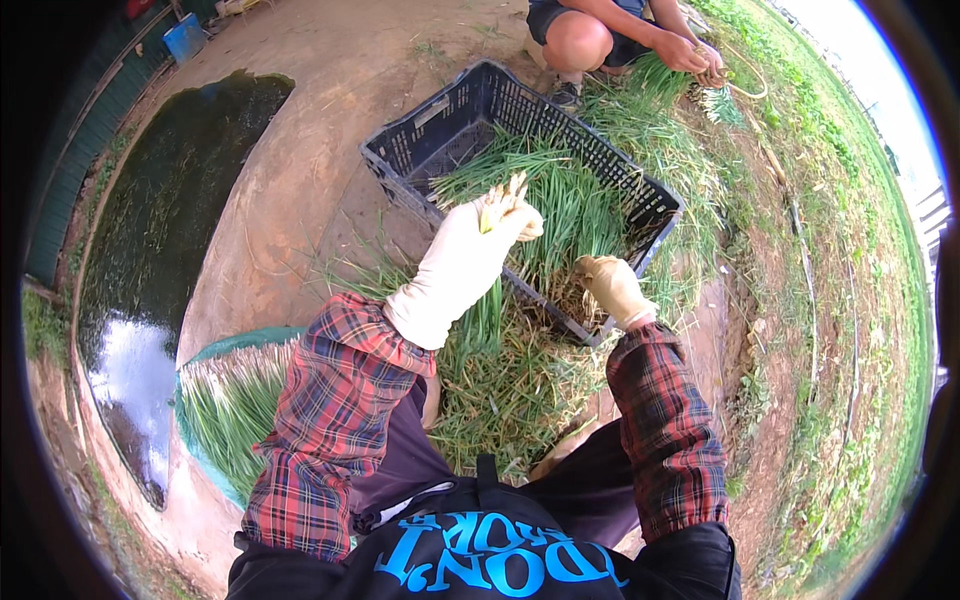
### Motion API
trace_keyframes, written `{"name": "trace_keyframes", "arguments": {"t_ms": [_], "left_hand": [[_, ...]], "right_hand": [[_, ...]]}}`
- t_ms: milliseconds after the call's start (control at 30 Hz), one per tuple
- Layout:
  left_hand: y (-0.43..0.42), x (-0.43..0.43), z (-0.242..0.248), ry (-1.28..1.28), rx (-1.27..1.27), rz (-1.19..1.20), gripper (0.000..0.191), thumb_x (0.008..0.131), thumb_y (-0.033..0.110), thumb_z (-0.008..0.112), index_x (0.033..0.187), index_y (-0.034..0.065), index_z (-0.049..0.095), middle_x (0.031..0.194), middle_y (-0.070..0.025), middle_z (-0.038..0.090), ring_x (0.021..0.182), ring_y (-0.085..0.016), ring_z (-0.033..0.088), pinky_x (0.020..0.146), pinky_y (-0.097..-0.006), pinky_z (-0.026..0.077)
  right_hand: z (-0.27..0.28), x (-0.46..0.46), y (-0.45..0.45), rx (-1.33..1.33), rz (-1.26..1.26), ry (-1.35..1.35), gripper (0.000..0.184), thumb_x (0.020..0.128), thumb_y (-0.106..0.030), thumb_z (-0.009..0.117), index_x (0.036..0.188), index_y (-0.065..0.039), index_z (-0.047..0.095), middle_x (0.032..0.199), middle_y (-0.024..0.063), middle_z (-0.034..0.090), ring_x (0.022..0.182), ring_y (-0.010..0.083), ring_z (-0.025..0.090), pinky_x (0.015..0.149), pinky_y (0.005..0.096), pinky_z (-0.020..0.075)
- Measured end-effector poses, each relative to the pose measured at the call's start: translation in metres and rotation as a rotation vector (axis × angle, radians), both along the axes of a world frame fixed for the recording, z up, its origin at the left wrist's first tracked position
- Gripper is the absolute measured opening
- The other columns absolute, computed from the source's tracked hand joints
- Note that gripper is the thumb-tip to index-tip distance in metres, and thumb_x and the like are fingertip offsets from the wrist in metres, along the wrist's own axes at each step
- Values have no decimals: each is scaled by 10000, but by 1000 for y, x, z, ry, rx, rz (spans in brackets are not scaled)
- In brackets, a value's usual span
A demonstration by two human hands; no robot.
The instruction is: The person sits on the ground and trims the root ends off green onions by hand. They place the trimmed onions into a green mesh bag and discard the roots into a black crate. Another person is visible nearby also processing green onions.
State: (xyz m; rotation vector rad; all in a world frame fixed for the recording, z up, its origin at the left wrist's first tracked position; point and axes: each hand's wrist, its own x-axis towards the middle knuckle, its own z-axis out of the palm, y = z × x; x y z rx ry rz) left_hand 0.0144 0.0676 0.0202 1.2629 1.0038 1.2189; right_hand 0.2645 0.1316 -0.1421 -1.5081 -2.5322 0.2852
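Observation:
My left hand (480,244), in a pale work glove, is closed around a small bunch of chives (504,201). Their whitish stem ends stick up above the fingers, and green leaves hang down below the wrist. A black slatted plastic crate (435,96) stands in front of me, with a heap of loose chives (581,214) inside. At its near right corner is my right hand (611,289), gloved too, with fingers curled down by brownish stem ends. Whether those fingers hold anything is hidden.
Trimmed leaves (510,397) litter the ground between my feet. To my left, a green-edged bundle of chives (232,405) lies beside a dark water pool (180,172). Beyond the crate a crouching person (585,37) handles stalks. Planted rows (847,225) run along the right.

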Motion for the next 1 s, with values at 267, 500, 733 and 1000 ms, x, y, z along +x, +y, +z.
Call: {"name": "trace_keyframes", "arguments": {"t_ms": [267,500,733,1000], "left_hand": [[-3,25,16,81,-185,40,200,863,117,677,1055,62,666,631,55,547,453,-19,455,391,-179,356],[-11,31,17,279,-156,-72,219,902,197,626,1067,64,679,679,-24,655,419,-42,466,404,-182,367],[-17,42,12,346,-172,-118,219,860,130,663,1065,52,681,835,-7,683,434,-39,470,406,-182,372],[-23,52,4,355,-129,-219,321,831,121,702,1143,63,653,754,34,619,470,-29,446,428,-187,372]], "right_hand": [[58,7,-29,-24,-83,350,182,813,-130,656,993,-101,673,875,116,647,790,293,632,704,354,515],[108,27,-38,-33,-413,653,206,859,-149,667,1051,-76,679,902,82,705,787,156,663,718,272,511],[152,39,-64,-122,-360,1223,209,906,-125,626,1078,-8,648,945,32,670,782,104,617,740,229,489],[177,36,-86,-168,-266,1232,196,901,-167,635,1042,-38,678,930,33,686,737,88,611,726,227,474]]}}
